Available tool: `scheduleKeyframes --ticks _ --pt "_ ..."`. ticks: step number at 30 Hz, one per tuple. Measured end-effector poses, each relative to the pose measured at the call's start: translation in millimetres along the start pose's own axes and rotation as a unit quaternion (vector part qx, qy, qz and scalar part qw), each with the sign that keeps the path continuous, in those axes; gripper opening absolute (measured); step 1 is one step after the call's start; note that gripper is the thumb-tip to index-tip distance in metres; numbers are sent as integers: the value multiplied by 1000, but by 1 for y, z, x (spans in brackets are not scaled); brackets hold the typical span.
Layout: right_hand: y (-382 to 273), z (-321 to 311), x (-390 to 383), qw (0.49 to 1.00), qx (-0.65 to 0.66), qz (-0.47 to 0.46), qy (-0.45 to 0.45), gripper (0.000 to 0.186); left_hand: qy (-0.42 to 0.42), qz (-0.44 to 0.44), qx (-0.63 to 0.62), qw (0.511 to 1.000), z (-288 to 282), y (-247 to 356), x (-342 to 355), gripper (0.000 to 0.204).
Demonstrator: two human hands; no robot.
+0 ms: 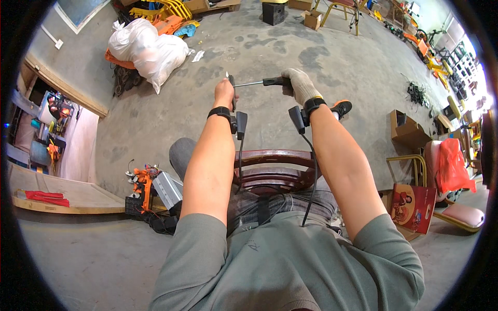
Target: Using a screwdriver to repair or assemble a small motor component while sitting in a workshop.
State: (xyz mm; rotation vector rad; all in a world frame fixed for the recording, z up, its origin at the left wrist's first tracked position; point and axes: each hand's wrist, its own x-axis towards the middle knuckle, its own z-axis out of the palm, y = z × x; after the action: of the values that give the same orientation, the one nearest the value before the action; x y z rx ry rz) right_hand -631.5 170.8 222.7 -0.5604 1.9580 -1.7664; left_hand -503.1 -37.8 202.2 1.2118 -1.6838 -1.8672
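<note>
My bare left hand (224, 92) is closed on a small dark part (232, 101), held upright. My right hand (299, 83), in a pale knitted glove, grips the black handle of a screwdriver (272, 81); its metal shaft reaches left to the part in my left hand, though the exact contact is too small to tell. Both wrists wear black straps with boxy devices and cables. Below my hands is the curved wooden back of a dark red chair (275, 158), between my legs.
White sacks (161, 59) lie at the back left. Orange machinery with a silver case (167, 192) sits by my left side. At right stand an open carton (407, 132), chairs, a red bag (451, 166) and a printed red box (415, 207). A doorway ledge (67, 197) runs along the left.
</note>
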Motion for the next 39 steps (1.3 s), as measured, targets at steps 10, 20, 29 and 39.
scheduleKeyframes --ticks 10,20,29,39 --pt "-13 4 -10 994 -14 108 27 32 2 -20 15 1000 -1 6 -10 44" --pt "-3 4 -3 999 -4 35 6 16 -2 -25 15 1000 0 5 -11 44" --pt "-26 12 -18 990 98 91 46 30 1 -25 9 1000 -1 2 -7 46" --pt "-17 8 -11 991 -28 129 31 43 8 -41 13 999 0 4 -8 49"
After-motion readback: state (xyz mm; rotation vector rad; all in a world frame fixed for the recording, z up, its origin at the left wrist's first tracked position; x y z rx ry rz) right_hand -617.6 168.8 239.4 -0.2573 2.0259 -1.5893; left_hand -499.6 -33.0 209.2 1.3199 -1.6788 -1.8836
